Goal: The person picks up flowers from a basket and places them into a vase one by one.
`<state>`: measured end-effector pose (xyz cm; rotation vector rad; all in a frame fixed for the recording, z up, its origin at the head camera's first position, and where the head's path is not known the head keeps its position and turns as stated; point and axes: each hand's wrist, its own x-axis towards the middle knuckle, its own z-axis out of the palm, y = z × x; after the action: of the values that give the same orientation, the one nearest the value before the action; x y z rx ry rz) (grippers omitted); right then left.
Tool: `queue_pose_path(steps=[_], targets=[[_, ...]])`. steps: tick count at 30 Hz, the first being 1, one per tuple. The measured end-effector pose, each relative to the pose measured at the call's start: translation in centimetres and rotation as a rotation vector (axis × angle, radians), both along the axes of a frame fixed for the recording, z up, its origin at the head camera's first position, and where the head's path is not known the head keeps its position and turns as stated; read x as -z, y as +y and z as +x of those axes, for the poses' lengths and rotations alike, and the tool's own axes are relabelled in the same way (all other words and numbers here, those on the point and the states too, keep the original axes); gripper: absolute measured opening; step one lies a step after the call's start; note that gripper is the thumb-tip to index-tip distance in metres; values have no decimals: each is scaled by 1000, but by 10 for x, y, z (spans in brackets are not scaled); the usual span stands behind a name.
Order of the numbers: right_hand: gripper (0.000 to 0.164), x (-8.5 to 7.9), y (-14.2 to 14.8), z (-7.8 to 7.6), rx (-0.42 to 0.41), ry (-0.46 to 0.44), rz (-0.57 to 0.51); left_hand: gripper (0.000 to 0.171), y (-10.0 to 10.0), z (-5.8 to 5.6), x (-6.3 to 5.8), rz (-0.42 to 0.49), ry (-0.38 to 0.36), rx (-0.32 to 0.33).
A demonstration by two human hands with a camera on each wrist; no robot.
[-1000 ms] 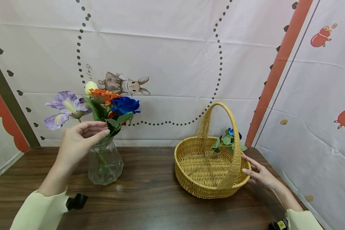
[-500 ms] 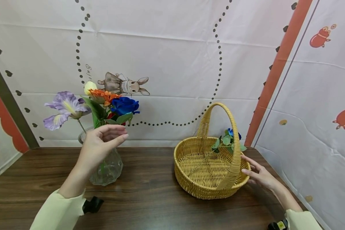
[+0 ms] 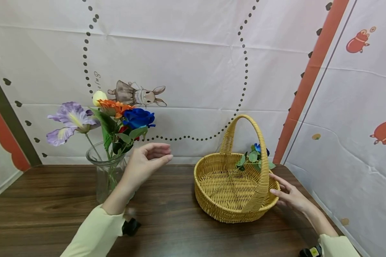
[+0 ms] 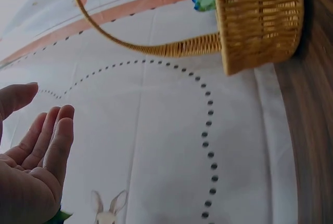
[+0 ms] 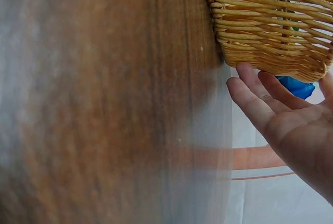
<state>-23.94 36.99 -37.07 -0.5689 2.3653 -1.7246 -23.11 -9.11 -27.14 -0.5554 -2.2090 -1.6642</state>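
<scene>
My left hand (image 3: 144, 162) is in the air just right of the glass vase (image 3: 107, 160), fingers loosely bent and thumb apart, holding nothing. The left wrist view shows the same bare hand (image 4: 39, 156) away from the basket. In the vase stand a purple iris (image 3: 72, 119), a pale yellow bud (image 3: 99, 97), an orange flower (image 3: 115, 107) and a blue rose (image 3: 138, 118). My right hand (image 3: 292, 196) rests against the right side of a yellow wicker basket (image 3: 209, 207), thumb at the rim, fingers extended along its outer wall (image 5: 270, 31).
A blue flower (image 3: 258, 147) with green leaves (image 3: 253, 156) lies in the basket, its head over the back right rim and its stem across the bottom. Behind the brown wooden table (image 3: 167, 214) hangs a printed white cloth (image 3: 193, 71), with another side cloth (image 3: 350, 107) at the right.
My left hand has moved right from the flowers over the vase mouth to a spot beside the vase. The right hand and the basket have stayed in place.
</scene>
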Motion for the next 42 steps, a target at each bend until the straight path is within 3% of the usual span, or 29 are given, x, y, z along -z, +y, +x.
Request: queue_pose_path(steps=[7,13,21,25,35,42], targets=[[54,0,0,1,3,-4,-3,33,26,-12,7,24,-46,64],[52,-1,-3,1,29,-26,8,32,55,-26,16,-3,-100,87],[52,-2,-2,1,-10,-9,-12,34,89,-48,26,-39,-189,137],[52,-1,-1,1,-10,-15,-10,32,101,-55,33,-80,-196,144],[53,1,-2,2,22,-33,-5,31,135,-63,59,-319,-222,144],[50,1,-2,1,34,-46,5,34,155,-64,63,-491,-251,156]])
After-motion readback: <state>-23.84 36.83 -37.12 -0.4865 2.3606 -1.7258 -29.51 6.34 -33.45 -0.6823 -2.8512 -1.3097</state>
